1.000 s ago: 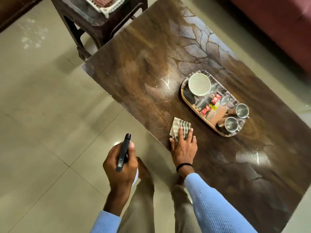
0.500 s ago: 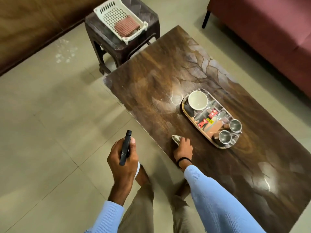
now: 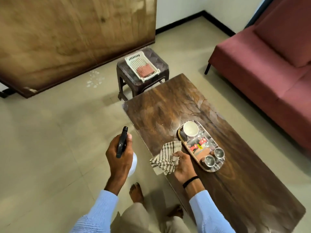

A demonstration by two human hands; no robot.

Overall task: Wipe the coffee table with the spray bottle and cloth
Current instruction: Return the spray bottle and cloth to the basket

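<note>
the striped cloth [image 3: 166, 158] hangs bunched at the near long edge of the coffee table [image 3: 235, 187], in the lower middle of the frame, pinched in the closed fingers of the right hand [image 3: 183, 165]. left of it, off the table and over the tiled floor [image 3: 50, 148], the left hand [image 3: 120, 157] is wrapped around the spray bottle [image 3: 123, 145], black nozzle pointing up the frame. just right of the cloth an oval tray [image 3: 180, 137] holds a white bowl [image 3: 190, 128] and two steel cups [image 3: 214, 156]. a stool [image 3: 127, 76] with a white basket [image 3: 133, 60] stands above centre; a red sofa [image 3: 269, 64] fills the upper right.
</note>
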